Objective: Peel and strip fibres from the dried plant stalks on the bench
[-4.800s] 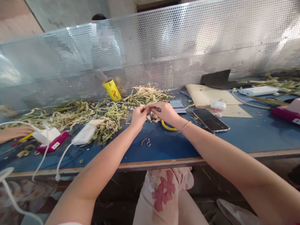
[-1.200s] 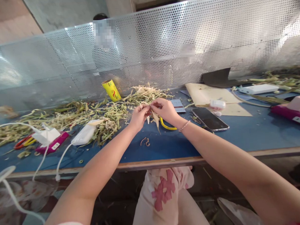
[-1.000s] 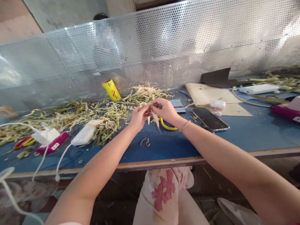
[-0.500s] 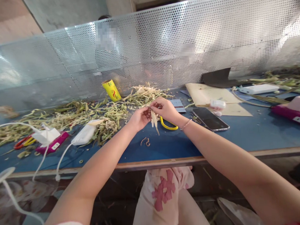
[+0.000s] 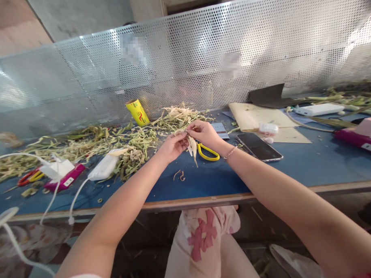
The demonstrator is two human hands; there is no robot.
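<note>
My left hand (image 5: 172, 144) and my right hand (image 5: 205, 134) meet above the blue tabletop (image 5: 266, 172), both pinched on a small pale plant piece (image 5: 192, 146) whose dry husk strips hang down between them. Yellow-handled scissors (image 5: 208, 152) lie on the table just under my right wrist. A heap of green and pale husk scraps (image 5: 125, 145) spreads to the left and behind my hands.
A perforated metal screen (image 5: 261, 51) closes the far side of the table. A yellow roll (image 5: 138, 112), a phone (image 5: 259, 146), cardboard (image 5: 258, 119), a white power bank (image 5: 320, 110), pink devices (image 5: 65, 180) with white chargers and cables, and red scissors (image 5: 28, 177) lie around.
My hands picked up a new husked piece and lifted it slightly; its strips now dangle lower. The other person's hand at the far left has gone, leaving the red scissors visible.
</note>
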